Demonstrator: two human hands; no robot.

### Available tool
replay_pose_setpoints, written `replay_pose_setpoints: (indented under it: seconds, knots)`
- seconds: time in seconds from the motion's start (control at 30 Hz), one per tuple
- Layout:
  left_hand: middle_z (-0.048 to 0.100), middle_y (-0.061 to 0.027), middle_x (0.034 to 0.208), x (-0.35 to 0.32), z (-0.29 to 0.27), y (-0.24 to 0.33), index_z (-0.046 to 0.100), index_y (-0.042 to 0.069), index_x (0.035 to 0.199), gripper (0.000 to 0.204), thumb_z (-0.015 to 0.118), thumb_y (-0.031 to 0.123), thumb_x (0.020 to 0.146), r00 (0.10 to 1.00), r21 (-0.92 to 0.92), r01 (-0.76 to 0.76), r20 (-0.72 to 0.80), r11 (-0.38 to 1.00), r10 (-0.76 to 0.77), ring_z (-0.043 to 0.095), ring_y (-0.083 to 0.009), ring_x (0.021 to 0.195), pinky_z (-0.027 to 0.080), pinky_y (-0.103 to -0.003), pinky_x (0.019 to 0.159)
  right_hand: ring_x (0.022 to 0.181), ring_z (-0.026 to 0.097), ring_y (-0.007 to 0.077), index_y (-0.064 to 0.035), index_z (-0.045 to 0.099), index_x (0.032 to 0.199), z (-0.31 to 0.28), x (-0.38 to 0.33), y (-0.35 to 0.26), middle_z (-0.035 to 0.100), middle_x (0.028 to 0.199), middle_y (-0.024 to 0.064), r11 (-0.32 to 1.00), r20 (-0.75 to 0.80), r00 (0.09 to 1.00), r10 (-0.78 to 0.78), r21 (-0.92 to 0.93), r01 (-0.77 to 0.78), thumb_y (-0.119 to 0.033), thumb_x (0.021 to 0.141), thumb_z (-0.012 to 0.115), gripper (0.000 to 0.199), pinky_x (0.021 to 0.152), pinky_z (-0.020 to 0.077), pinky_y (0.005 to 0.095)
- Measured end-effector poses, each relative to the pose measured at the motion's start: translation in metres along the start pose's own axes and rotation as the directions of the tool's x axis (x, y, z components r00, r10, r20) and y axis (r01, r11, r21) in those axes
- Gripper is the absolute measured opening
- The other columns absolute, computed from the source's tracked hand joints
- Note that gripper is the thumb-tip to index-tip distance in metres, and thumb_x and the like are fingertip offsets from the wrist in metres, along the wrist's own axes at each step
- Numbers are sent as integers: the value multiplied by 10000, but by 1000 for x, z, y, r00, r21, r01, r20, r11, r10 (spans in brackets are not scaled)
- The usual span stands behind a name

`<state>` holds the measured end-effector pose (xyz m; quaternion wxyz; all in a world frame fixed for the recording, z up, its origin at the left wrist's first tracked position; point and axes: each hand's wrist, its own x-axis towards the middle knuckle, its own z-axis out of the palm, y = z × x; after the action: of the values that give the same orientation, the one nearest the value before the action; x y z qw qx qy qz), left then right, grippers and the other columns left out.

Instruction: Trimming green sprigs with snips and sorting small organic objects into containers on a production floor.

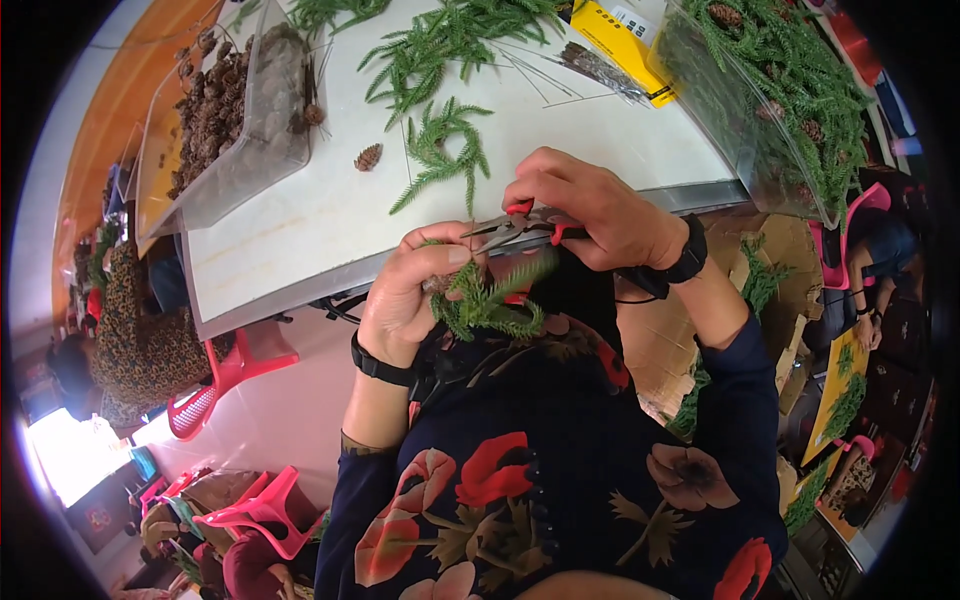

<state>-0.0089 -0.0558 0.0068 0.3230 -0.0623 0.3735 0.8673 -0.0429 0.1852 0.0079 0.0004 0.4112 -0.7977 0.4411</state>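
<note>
My right hand (610, 215) is closed round red-handled pliers (513, 227), with the jaws pointing left over the table's near edge. Beside those jaws, the thumb and fingers of my left hand (400, 290) pinch a green artificial pine sprig (480, 308), which hangs toward my lap and is partly blurred. A brownish lump, perhaps a pine cone, shows partly behind the left thumb. The jaws meet a thin stem or wire at the left fingertips. Just beyond my hands, another green pine sprig (440, 150) lies on the white table (330, 220).
A clear bin of brown pine cones (215, 120) stands at left, near one loose pine cone (368, 157). More pine sprigs (430, 55), thin wires (600, 75) and a yellow packet (620, 45) lie farther back. At right sits a bin of finished-looking greenery (790, 100). Pink chairs (265, 510) and other people surround the table.
</note>
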Motion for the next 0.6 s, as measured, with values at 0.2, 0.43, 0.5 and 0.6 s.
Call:
replay_pose_setpoints:
  seconds: [0.2, 0.43, 0.5, 0.6]
  knots:
    - [567, -100, 759, -1, 0, -4, 594, -61, 884, 138, 555, 19, 778, 982, -59, 69, -173, 996, -78, 500, -132, 590, 406, -236, 526, 849, 572, 313, -78, 568, 1049, -2, 2, -2, 532, 995, 98, 999, 29, 1000, 6, 43, -8, 39, 665, 624, 405, 686, 474, 366]
    - [606, -87, 784, 0, -9, 0, 625, -69, 912, 143, 600, -2, 787, 999, 0, 10, -48, 1000, -10, 566, -125, 678, 440, -238, 599, 737, 548, 357, -38, 566, 984, -1, -6, -15, 544, 819, 135, 984, 78, 981, 180, -19, -179, -11, 703, 635, 291, 630, 444, 384]
    - [615, -41, 762, 2, -2, -4, 662, -38, 903, 119, 636, -19, 788, 950, 432, -190, -147, 882, 276, 548, -88, 675, 423, -212, 598, 723, 542, 368, -27, 564, 974, 2, -11, -23, 542, 788, 146, 971, 96, 966, 240, -35, -237, -24, 713, 640, 272, 624, 439, 388]
    - [609, -5, 749, 3, 6, -9, 681, -22, 875, 87, 660, -24, 790, 871, 706, -257, -125, 660, 474, 528, -63, 675, 408, -196, 604, 690, 529, 389, 0, 559, 949, 11, -16, -33, 528, 734, 168, 889, 76, 886, 457, -53, -454, -54, 734, 651, 240, 618, 433, 401]
